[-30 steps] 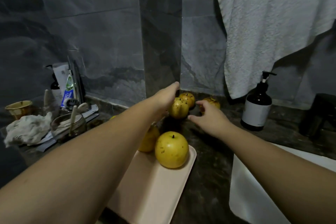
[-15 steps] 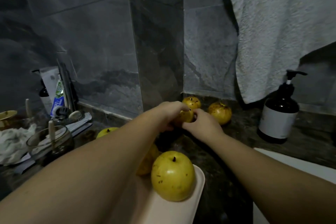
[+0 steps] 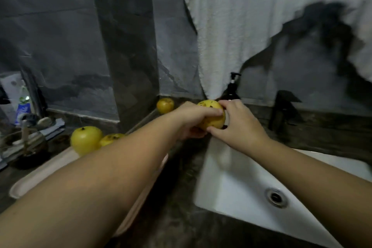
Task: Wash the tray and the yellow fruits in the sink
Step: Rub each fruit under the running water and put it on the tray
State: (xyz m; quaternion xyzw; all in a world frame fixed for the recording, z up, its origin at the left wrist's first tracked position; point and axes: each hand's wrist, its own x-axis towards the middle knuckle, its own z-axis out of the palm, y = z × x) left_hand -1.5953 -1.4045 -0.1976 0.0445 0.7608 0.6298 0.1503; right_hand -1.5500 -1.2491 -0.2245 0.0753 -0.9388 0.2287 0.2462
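Both hands hold yellow fruit point(image 3: 211, 113) with dark specks, lifted just past the far left corner of the white sink point(image 3: 237, 185). My left hand point(image 3: 193, 121) grips it from the left and my right hand point(image 3: 239, 125) from the right; whether it is one fruit or two stacked is unclear. The beige tray point(image 3: 38, 175) lies on the counter at the left, partly hidden by my left forearm, with a clean yellow fruit point(image 3: 85, 140) and a speckled one point(image 3: 111, 138) on it. Another yellow fruit point(image 3: 165, 105) sits in the wall corner.
A dark pump bottle point(image 3: 231, 92) stands behind the held fruit under a hanging white towel point(image 3: 251, 26). A black tap point(image 3: 281, 110) stands behind the sink, whose drain point(image 3: 275, 197) is open. A glass bowl point(image 3: 24, 143) and toiletries crowd the far left.
Both hands closed on fruit in the corner and lifted it to the right, toward the sink. My view has swung right, bringing the sink basin and tap into sight.
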